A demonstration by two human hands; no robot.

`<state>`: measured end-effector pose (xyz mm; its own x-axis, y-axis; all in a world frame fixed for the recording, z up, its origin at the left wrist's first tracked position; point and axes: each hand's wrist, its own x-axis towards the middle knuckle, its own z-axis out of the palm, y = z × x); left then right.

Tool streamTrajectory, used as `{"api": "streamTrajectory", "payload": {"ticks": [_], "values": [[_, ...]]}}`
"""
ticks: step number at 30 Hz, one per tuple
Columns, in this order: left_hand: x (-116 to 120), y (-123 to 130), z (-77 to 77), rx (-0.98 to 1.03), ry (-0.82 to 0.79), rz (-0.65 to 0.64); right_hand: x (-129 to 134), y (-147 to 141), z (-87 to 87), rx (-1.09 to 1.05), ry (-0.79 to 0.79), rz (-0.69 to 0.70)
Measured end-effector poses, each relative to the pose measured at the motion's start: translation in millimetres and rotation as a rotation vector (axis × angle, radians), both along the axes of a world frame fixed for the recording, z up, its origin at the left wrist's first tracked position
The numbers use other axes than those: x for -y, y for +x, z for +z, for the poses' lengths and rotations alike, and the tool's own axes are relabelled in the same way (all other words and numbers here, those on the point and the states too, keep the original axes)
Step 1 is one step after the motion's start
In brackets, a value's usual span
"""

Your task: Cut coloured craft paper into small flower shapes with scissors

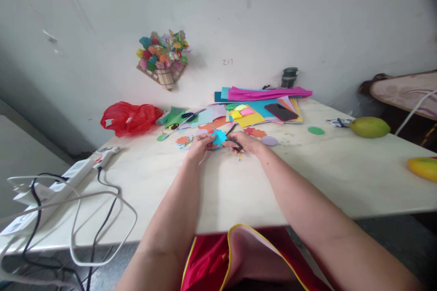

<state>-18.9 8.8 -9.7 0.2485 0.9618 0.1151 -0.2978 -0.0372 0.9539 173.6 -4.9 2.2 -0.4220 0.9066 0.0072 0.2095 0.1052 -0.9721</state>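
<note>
The blue flower [219,137] was between the person's 2 hands, over the far half of the worktop [235,191]. The left hand [202,143] was the nearer: its grip was narrow, fingers closed on the flower's left edge, with the broad face turned up toward the head camera. The flower was near round, so it gave no clear long axis.

The right hand [248,142] was just beside the flower's right edge; its grip was closed around the dark handle of the scissors [239,146]. The flower lay to the left of that grip, so the relation that counted was the gap between the flower's right rim and the blades. I could not tell whether they touched, nor how wide the blades stood. A dark strip slanted up beyond the right fingers, perhaps a blade; it was too small to be sure.

Small scraps [236,156] lay just on the near side of the right hand. A lilac disc [269,140] was to that hand's right, and cut shapes [184,141] lay to the left of the left hand. Beyond both hands were coloured sheets [254,120], with a phone [280,111] on top.
</note>
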Motion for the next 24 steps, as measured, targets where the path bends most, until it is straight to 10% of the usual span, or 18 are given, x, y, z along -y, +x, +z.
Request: {"api": "streamTrajectory", "payload": {"ticks": [24], "values": [[1.9, 3.5, -2.0, -0.152, -0.001, -0.156, -5.9, -4.6, -2.1, -0.370, 0.119, -0.168]]}}
